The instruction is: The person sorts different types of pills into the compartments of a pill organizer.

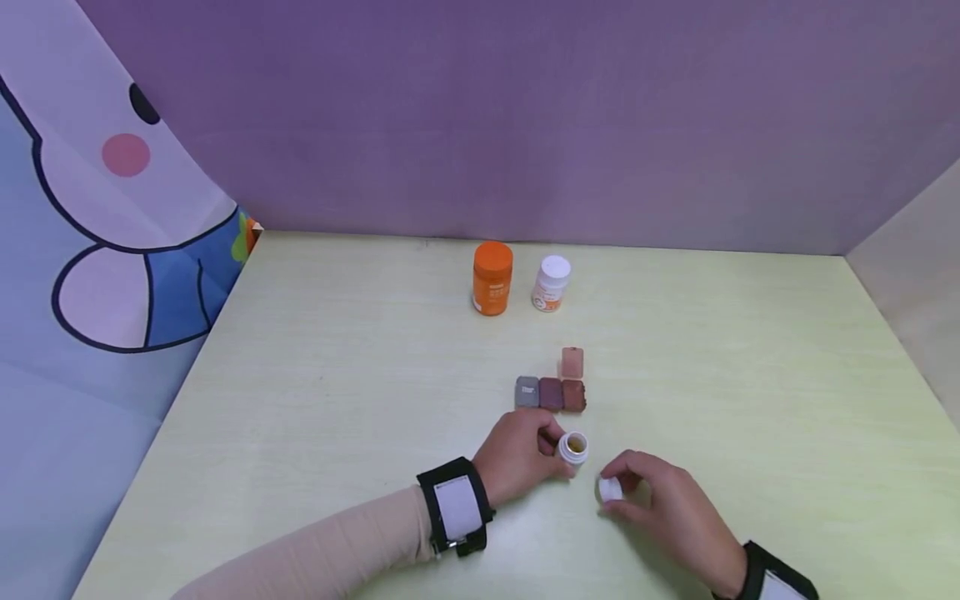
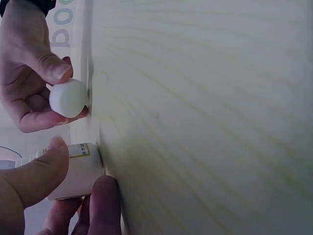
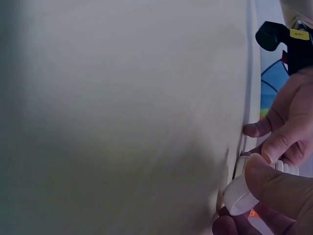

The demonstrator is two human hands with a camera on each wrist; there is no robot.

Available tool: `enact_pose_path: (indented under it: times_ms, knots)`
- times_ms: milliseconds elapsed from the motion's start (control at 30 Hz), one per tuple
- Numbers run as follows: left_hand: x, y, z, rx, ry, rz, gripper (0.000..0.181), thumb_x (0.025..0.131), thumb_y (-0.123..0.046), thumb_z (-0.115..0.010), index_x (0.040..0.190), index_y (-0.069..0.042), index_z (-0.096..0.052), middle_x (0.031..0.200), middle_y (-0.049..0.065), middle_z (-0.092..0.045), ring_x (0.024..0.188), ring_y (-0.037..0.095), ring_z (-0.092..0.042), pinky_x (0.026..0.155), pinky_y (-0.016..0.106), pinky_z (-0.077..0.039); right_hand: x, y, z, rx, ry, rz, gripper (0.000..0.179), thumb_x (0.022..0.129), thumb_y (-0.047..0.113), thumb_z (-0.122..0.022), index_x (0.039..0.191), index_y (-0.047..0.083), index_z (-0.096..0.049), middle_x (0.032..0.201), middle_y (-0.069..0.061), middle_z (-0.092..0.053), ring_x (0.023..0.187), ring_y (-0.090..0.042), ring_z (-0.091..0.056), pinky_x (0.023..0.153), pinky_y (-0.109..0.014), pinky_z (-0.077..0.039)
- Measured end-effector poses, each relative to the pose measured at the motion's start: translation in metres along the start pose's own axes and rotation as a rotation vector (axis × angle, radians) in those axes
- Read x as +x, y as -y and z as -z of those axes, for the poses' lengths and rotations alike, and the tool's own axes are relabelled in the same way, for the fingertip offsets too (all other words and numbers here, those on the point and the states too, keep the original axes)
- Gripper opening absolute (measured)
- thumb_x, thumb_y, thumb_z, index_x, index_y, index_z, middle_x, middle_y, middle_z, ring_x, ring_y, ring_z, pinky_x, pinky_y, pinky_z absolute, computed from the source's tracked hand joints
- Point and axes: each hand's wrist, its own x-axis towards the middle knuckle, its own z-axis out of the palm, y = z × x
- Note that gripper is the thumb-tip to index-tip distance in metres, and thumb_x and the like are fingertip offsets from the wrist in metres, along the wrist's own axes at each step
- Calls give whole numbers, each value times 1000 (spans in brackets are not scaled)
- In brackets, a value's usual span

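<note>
A small white bottle (image 1: 573, 450) without its cap stands upright on the table, its mouth showing something yellowish-brown inside. My left hand (image 1: 521, 454) holds it between thumb and fingers; the left wrist view shows the thumb across the bottle's label (image 2: 78, 151). Just to the right, my right hand (image 1: 667, 504) pinches a white cap (image 1: 610, 489) low over the table, apart from the bottle. In the right wrist view the cap (image 3: 239, 196) sits between thumb and fingertips, partly covering the bottle behind it.
Beyond the left hand lie grey (image 1: 527, 392), purple (image 1: 551, 394) and brown (image 1: 574, 396) small blocks in a row, with a pinkish one (image 1: 572, 362) behind. An orange jar (image 1: 492, 279) and a white-lidded bottle (image 1: 551, 284) stand farther back, before a purple wall (image 1: 525, 125).
</note>
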Motion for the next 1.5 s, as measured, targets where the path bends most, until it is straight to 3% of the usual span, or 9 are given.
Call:
enact_pose_path:
  times_ms: [400, 667, 800, 867, 967, 1133, 1233, 1367, 1500]
  knots:
    - [0, -1, 0, 5, 0, 1, 22, 75, -3, -89, 87, -8, -71, 77, -4, -68, 70, 3, -59, 70, 22, -50, 0, -1, -3, 33, 55, -32, 32, 76, 11, -90, 100, 17, -71, 95, 9, -60, 82, -3, -56, 69, -22, -49]
    - [2, 0, 0, 10, 1, 4, 22, 75, -3, -89, 88, -8, -71, 79, -4, -69, 71, 4, -60, 71, 24, -51, -2, 2, -9, -11, -95, 22, 54, 73, 21, -94, 119, 13, -67, 106, 5, -60, 87, -5, -52, 73, -25, -49]
    - [3, 2, 0, 14, 1, -2, 22, 75, -4, -89, 87, -8, -71, 78, -4, -69, 70, 3, -60, 71, 23, -50, 0, 12, -9, 179, -132, -12, 61, 87, 13, -82, 139, 4, -52, 130, -10, -56, 108, -19, -54, 82, -30, -53]
    - [3, 2, 0, 16, -2, -5, 22, 75, -4, -89, 87, -8, -71, 78, -4, -69, 70, 3, -60, 70, 23, -50, 0, 19, -9, 335, -85, -57, 65, 94, 11, -74, 149, 3, -40, 147, -17, -46, 127, -29, -50, 95, -38, -53]
    - [3, 3, 0, 11, -10, -6, 22, 75, -4, -89, 86, -8, -72, 77, -3, -70, 69, 3, -60, 70, 23, -50, 1, 27, -10, 526, 10, -165, 75, 101, 16, -64, 161, 5, -19, 163, -21, -25, 146, -43, -32, 111, -47, -39]
    - [3, 2, -3, -14, -8, -27, 21, 75, -2, -88, 89, -7, -73, 80, -2, -71, 71, 4, -63, 71, 22, -52, 2, 34, -14, 683, 99, -225, 81, 105, 18, -57, 163, 4, -1, 168, -21, -6, 152, -42, -14, 111, -23, -33]
    - [4, 1, -4, -21, -3, -45, 20, 76, -1, -88, 90, -5, -74, 81, -1, -72, 72, 5, -64, 70, 21, -52, 0, 35, -17, 694, 117, -201, 78, 106, 17, -56, 162, 3, -3, 167, -22, -9, 150, -39, -16, 104, -11, -31]
    - [3, 1, -4, -24, -1, -55, 20, 77, 0, -86, 92, -4, -74, 82, 1, -72, 73, 5, -64, 70, 21, -53, 1, 35, -19, 630, 83, -148, 69, 106, 16, -55, 161, -1, -15, 164, -22, -20, 147, -36, -25, 105, -12, -31]
    - [3, 1, -4, -28, -2, -61, 21, 77, -2, -87, 92, -4, -74, 84, 0, -73, 73, 4, -65, 71, 20, -53, 4, 34, -20, 574, 11, -130, 58, 105, 12, -57, 156, -3, -33, 155, -25, -40, 138, -36, -43, 101, -18, -42]
